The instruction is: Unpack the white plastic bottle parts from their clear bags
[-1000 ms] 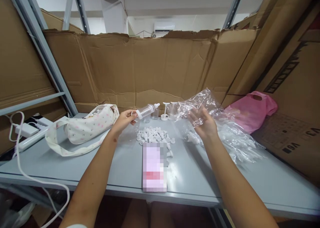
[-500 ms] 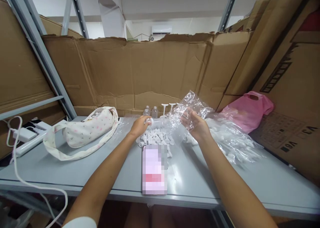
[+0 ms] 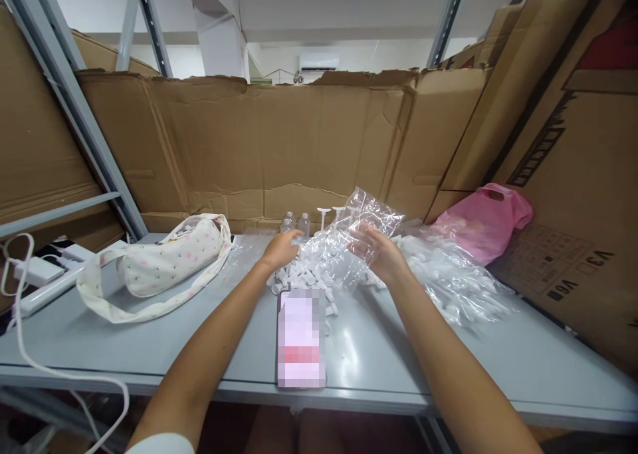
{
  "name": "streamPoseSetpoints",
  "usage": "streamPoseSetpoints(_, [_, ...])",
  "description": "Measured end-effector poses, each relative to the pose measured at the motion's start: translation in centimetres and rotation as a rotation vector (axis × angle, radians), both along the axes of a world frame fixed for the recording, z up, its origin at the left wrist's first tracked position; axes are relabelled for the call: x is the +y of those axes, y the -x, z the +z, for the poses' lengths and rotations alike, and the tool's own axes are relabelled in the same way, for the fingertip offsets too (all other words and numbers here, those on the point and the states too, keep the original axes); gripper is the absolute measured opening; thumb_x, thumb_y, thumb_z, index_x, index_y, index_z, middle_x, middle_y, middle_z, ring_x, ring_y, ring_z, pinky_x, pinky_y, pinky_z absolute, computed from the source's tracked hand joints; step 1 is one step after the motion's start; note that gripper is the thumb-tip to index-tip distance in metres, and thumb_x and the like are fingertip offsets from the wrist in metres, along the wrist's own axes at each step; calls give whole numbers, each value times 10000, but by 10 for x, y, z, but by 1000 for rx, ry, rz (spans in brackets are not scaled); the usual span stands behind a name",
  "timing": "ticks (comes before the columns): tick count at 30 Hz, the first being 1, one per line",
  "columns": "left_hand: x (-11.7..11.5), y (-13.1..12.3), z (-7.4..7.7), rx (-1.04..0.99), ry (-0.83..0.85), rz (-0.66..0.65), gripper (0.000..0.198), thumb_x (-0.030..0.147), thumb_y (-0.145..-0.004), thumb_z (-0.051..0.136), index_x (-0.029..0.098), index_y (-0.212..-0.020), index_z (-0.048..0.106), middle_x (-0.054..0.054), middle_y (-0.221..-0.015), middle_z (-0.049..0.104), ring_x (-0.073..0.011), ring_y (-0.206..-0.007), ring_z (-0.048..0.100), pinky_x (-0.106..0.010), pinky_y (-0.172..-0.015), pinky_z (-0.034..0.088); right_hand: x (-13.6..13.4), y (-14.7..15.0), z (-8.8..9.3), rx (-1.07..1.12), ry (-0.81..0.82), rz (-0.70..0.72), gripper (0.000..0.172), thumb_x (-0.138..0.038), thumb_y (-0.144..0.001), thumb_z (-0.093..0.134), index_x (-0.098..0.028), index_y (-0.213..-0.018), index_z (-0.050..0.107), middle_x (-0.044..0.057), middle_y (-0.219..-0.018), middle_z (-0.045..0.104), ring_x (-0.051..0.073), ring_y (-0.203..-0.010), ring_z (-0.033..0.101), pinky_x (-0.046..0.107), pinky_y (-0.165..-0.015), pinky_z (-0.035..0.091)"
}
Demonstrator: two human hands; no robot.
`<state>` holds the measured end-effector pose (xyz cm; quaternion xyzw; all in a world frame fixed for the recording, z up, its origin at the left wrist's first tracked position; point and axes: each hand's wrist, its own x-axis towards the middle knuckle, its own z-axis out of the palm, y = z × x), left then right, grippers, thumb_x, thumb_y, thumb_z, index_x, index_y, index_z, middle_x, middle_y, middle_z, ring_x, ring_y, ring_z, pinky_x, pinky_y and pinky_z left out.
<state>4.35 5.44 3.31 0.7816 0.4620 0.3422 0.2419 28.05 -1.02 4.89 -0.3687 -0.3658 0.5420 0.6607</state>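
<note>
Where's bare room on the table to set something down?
Bare tabletop: between phone and right forearm; between phone and left forearm; right of the right forearm, in front of the bagged parts.
Crowded: behind the phone, with white parts, clear plastic, left hand, right hand; rear right, bagged parts and pink bag.

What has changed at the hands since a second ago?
The left hand has moved rightward; the bottle it held can no longer be made out, so whether it was let go is unclear. The clear plastic bag at the right hand now reaches further left. The phone, white patterned bag and pink bag stayed put.
</note>
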Motion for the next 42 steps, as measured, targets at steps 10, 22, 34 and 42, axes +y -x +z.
streamPoseSetpoints(10, [-63,4,16,-471,392,-197,444,537,-703,627,158,-922,550,-79,-848,642,-142,-643,629,-256,-572,468,-19,32,0,-169,-62,390,272,-340,-786,622,-239,-1039,622,53,-999,697,179,-754,680,310,-659,546])
streamPoseSetpoints(22, [-62,19,6,-536,377,-97,429,476,-697,654,116,-919,587,-36,-661,631,-114,-515,588,-245,-525,453,-5,29,-10,-129,-66,61,194,-371,-716,678,-228,-847,668,8,-765,678,113,-598,623,208,-509,488])
streamPoseSetpoints(34, [-61,18,7,-673,369,39,471,509,-754,586,125,-1026,574,-31,-692,616,-106,-481,576,-216,-462,432,-11,57,-22,-342,0,192,286,-443,-664,697,-191,-776,621,9,-724,620,95,-549,553,249,-544,497])
streamPoseSetpoints(42, [-47,27,-2,-742,242,178,338,400,-768,592,126,-963,629,-26,-721,607,-90,-485,558,-205,-449,421,-98,57,12,-1056,-811,-309,237,-285,-857,515,-215,-1077,564,81,-1025,651,202,-940,594,354,-776,472])
